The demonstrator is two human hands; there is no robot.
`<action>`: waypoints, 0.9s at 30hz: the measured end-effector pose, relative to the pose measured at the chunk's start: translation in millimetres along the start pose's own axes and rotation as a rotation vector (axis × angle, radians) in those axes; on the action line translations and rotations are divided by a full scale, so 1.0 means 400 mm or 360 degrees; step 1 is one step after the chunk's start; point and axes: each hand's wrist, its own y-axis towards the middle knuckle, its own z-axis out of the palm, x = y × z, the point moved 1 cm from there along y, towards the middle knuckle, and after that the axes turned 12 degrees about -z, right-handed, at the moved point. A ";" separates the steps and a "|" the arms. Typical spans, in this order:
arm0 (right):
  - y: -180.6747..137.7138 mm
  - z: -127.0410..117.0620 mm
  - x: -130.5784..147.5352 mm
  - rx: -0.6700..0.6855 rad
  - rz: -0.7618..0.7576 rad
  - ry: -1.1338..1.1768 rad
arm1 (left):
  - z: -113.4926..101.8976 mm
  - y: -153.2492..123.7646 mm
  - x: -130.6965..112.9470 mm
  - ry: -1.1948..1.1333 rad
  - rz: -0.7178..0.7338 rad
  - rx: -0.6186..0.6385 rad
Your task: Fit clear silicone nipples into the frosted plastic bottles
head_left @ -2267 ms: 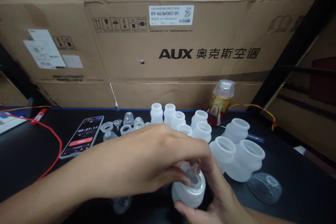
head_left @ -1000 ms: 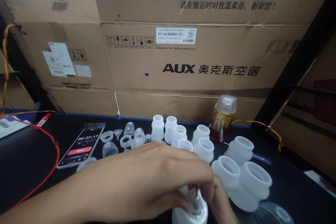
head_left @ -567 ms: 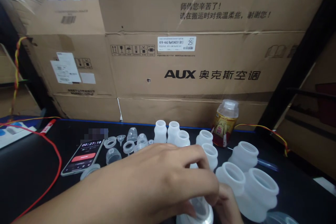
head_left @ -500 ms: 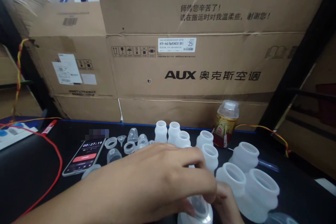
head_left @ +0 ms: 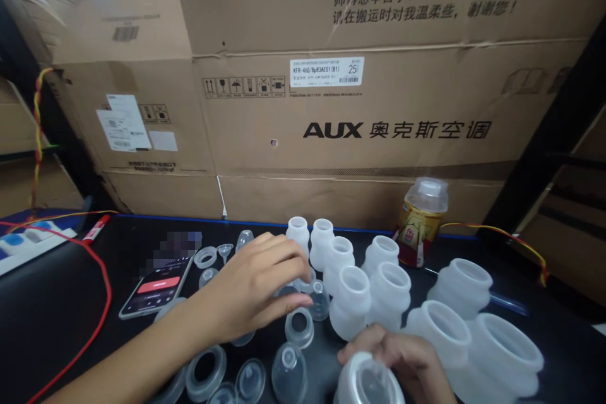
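Observation:
My right hand (head_left: 402, 353) is wrapped round a translucent white baby bottle (head_left: 348, 385) with a ring at its mouth, near the bottom edge. My left hand (head_left: 262, 278) hovers over small clear parts, fingers curved and thumb apart, with no grip showing. Just past its fingertips stands a clear nipple-shaped part (head_left: 319, 302). Below the thumb lies a clear collar ring (head_left: 300, 327). A clear dome cap (head_left: 290, 374) and a larger ring (head_left: 206, 374) are nearer me. Some parts are hidden behind my left hand and forearm.
Several frosted bottle bodies (head_left: 350, 303) stand at centre and right. A phone (head_left: 156, 284) and red cable (head_left: 106, 290) lie left. A capped jar (head_left: 423, 221) is at the back, before a large cardboard sheet (head_left: 246, 139).
My left hand has left the bottle held in my right hand and moved left and back over the clear parts. The view has shifted slightly.

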 end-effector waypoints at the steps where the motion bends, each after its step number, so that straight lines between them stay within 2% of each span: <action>1: -0.001 0.001 0.006 -0.0009 -0.0003 0.0040 | 0.003 -0.009 0.006 0.0027 -0.0007 0.0016; 5: -0.004 -0.008 0.024 -0.0071 0.0038 0.0133 | 0.003 -0.030 0.030 0.0167 -0.0031 0.0066; 10: 0.005 -0.040 0.019 0.0077 0.0240 0.0100 | 0.029 -0.031 0.061 0.0377 -0.0029 0.0129; 14: 0.022 -0.077 0.044 0.0141 0.0381 0.0117 | 0.051 -0.033 0.068 0.0469 -0.0032 0.0106; 18: 0.040 -0.091 0.077 0.0161 0.0435 0.0171 | 0.057 -0.034 0.063 0.0421 -0.0097 0.0095; 27: 0.068 -0.064 0.131 0.0196 0.0407 0.0046 | 0.038 -0.032 0.063 0.0032 -0.0377 0.0278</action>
